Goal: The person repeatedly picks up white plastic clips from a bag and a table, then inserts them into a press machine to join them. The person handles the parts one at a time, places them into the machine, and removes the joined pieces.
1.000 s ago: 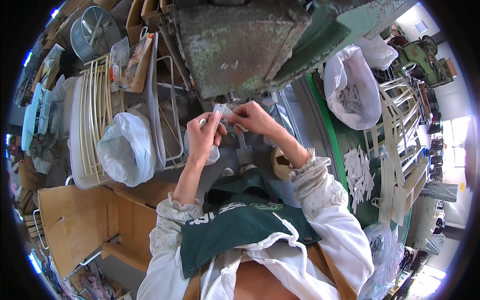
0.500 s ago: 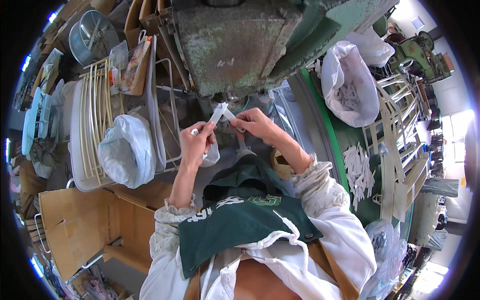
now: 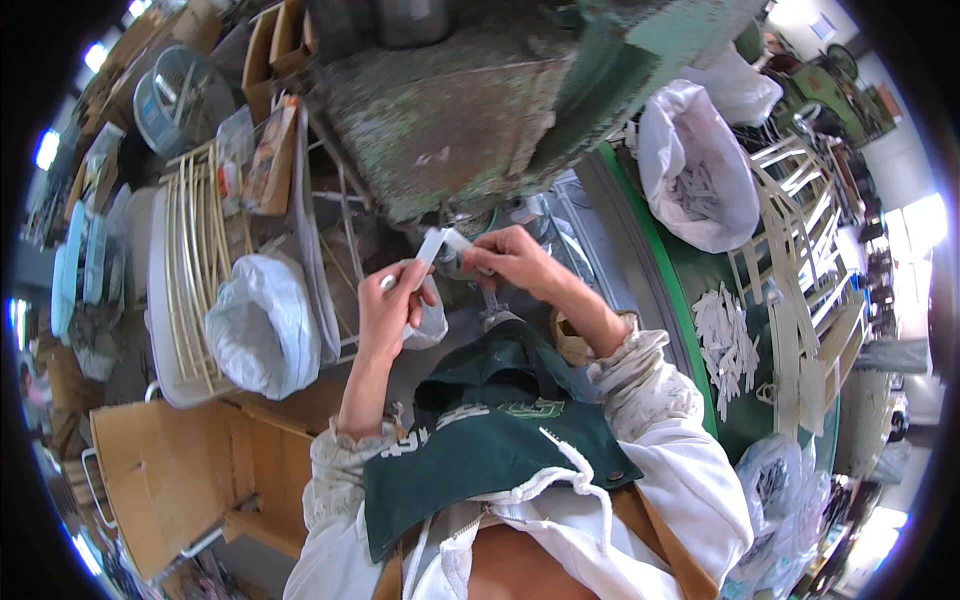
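Observation:
My left hand pinches a flat white strip that slants up from its fingertips. A second small white end shows by its knuckles. From the other side, my right hand grips a short white strip between thumb and fingers. The upper ends of the two strips come close together; I cannot tell if they touch. Both hands are just below the underside of a worn green metal machine. A white plastic bag hangs beside my left hand.
To the left, an open white bag rests by a tray of pale rods, above an open cardboard box. On the right, a green-edged table bears a pile of white strips, a white sack of strips and pale slatted frames.
The view has shifted slightly, with the machine now nearer and lower. Both hands keep hold of their strips, whose ends sit a little lower in the picture.

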Motion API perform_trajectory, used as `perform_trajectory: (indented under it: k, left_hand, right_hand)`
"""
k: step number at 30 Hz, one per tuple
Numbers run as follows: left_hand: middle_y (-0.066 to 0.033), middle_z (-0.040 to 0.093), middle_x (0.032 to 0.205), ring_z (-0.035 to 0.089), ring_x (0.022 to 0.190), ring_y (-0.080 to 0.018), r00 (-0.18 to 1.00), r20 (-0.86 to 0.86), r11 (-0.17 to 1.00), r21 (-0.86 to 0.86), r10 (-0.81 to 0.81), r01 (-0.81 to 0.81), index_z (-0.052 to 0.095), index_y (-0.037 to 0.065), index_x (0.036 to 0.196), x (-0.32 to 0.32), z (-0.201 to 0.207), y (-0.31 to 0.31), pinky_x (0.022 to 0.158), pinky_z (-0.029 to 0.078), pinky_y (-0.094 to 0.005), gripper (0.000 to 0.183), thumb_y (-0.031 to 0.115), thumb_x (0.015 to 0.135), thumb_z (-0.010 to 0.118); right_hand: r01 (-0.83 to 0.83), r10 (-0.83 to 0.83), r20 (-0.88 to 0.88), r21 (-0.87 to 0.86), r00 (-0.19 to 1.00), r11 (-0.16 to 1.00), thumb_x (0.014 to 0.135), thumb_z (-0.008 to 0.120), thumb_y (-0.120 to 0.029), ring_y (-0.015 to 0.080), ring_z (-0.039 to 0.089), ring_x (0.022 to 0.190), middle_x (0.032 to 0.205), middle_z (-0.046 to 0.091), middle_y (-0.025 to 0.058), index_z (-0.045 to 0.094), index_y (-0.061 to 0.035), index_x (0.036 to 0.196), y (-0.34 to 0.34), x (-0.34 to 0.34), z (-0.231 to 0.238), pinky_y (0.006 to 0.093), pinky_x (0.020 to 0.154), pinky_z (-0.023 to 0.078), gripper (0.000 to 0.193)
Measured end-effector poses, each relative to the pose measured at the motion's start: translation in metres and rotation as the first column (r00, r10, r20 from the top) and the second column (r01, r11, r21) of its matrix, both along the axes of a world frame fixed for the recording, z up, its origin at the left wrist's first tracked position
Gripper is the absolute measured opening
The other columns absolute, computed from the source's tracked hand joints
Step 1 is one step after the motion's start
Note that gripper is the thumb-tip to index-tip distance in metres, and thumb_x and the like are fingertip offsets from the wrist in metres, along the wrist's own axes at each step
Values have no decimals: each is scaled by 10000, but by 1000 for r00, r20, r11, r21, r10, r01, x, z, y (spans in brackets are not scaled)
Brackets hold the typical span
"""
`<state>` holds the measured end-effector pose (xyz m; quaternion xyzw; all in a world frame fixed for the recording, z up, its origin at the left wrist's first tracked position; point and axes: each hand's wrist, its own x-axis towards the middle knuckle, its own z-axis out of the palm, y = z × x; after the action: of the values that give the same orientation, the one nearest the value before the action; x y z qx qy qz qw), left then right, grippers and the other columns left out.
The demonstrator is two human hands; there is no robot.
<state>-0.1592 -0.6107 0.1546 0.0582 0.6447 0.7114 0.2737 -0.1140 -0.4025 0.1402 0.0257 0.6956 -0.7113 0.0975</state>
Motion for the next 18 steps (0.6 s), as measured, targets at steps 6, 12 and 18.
perform_trajectory:
  k: [6, 12, 18]
  left_hand:
    - [-118, 638, 814, 448, 543, -108, 885, 465, 912, 346, 35, -218, 639, 6, 1017, 30, -52, -29, 503, 334, -224, 449, 409, 969, 448]
    - [-131, 607, 1004, 533, 776, -183, 728, 641, 940, 341, -245, 16, 562, 3, 1131, 77, -115, 15, 719, 440, -313, 498, 436, 988, 361]
    - [-164, 639, 1066, 603, 997, -240, 852, 300, 895, 10, -428, 446, 602, -28, 1099, 93, -128, 10, 899, 458, -360, 610, 495, 986, 309]
  right_hand:
    - [698, -697, 78, -176, 713, 695, 925, 564, -268, 51, 425, 514, 616, 510, -4, 625, 19, 860, 56, 49, 3, 202, 473, 298, 301]
    - [961, -983, -35, -208, 181, 184, 954, 482, -301, 113, 557, 604, 760, 612, 63, 590, 35, 889, 269, 90, -36, 248, 511, 402, 359]
    - [651, -855, -505, 688, 115, -319, 767, 576, -69, 347, 609, 962, 1023, 645, 178, 651, -16, 1040, 284, 219, -122, 420, 835, 495, 287]
